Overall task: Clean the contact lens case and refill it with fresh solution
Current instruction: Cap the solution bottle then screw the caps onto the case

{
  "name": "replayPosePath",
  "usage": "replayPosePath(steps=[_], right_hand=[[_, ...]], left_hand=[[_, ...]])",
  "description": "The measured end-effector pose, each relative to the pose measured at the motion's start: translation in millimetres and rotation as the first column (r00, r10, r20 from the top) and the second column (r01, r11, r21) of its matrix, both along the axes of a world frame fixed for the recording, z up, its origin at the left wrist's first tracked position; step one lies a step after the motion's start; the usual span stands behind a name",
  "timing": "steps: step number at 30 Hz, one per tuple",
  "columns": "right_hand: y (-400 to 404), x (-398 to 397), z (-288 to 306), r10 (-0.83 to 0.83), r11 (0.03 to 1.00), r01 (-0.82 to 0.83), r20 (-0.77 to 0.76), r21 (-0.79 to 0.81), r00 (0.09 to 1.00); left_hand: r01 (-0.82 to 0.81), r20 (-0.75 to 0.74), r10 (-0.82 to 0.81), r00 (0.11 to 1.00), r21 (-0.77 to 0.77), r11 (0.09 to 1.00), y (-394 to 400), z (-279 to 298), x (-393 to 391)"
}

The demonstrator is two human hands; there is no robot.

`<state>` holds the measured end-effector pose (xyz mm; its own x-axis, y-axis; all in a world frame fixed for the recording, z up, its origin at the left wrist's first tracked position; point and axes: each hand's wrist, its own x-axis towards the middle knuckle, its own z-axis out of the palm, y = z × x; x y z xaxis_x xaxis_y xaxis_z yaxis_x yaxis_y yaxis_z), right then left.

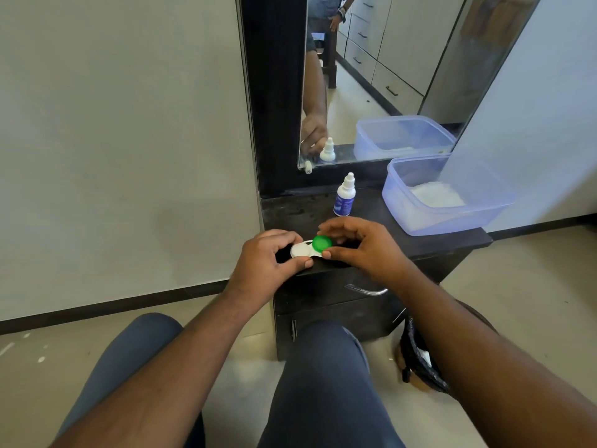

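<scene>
A white contact lens case (302,250) with a green cap (322,243) on its right well sits just above the front of the dark dresser top (420,240). My left hand (265,263) grips the case's left, white-capped end between thumb and fingers. My right hand (358,247) pinches the right end, its thumb below the green cap and its fingers curled over it. A small white solution bottle (345,196) with a blue label and closed nozzle cap stands upright behind the hands.
A clear blue plastic tub (400,208) holding white tissue stands at the right of the dresser top. A mirror (387,76) rises behind it. A drawer handle (366,290) lies below the hands. A black bag (420,360) lies on the floor by my right knee.
</scene>
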<state>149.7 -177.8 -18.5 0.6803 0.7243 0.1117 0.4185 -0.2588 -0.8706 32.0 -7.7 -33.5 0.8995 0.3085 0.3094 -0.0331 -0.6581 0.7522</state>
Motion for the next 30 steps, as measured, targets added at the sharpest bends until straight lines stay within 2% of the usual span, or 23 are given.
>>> replayPosePath(steps=[2, 5, 11, 15, 17, 22, 27, 30], right_hand=[[-0.5, 0.2, 0.9, -0.013, 0.996, 0.021, 0.088, -0.089, 0.996], [-0.9, -0.9, 2.4, 0.010, 0.992, 0.009, 0.151, -0.125, 0.988], [1.2, -3.5, 1.1, -0.019, 0.995, 0.032, 0.138, -0.092, 0.990], [5.4, -7.1, -2.4, -0.058, 0.995, 0.072, 0.191, -0.066, 0.980], [4.6, -4.6, -2.2, -0.019, 0.996, 0.037, 0.202, -0.086, 0.979], [-3.1, 4.4, 0.4, 0.087, 0.992, -0.076, 0.117, -0.099, 0.989], [6.3, -3.8, -5.2, -0.001, 0.996, 0.021, 0.220, -0.085, 0.976], [6.9, -2.5, -6.4, 0.026, 0.993, 0.004, 0.253, -0.117, 0.967]], left_hand=[[0.001, -0.008, -0.001, 1.000, 0.001, 1.000, 0.3, 1.4, -0.1], [0.004, -0.009, -0.004, 1.000, 0.009, 1.000, -0.6, 1.7, 0.3], [0.006, 0.009, -0.006, 1.000, 0.001, 1.000, -0.2, 0.0, 0.3], [0.024, 0.023, -0.025, 0.999, 0.007, 1.000, 1.2, -0.5, 0.6], [0.024, 0.020, -0.024, 1.000, 0.002, 1.000, 2.1, 0.1, 1.1], [0.012, 0.007, -0.012, 1.000, -0.010, 1.000, 1.1, 1.3, 0.2], [0.009, 0.011, -0.009, 1.000, 0.006, 1.000, 0.9, 2.9, -1.0], [0.012, 0.009, -0.012, 1.000, 0.013, 1.000, 0.7, 3.6, -0.7]])
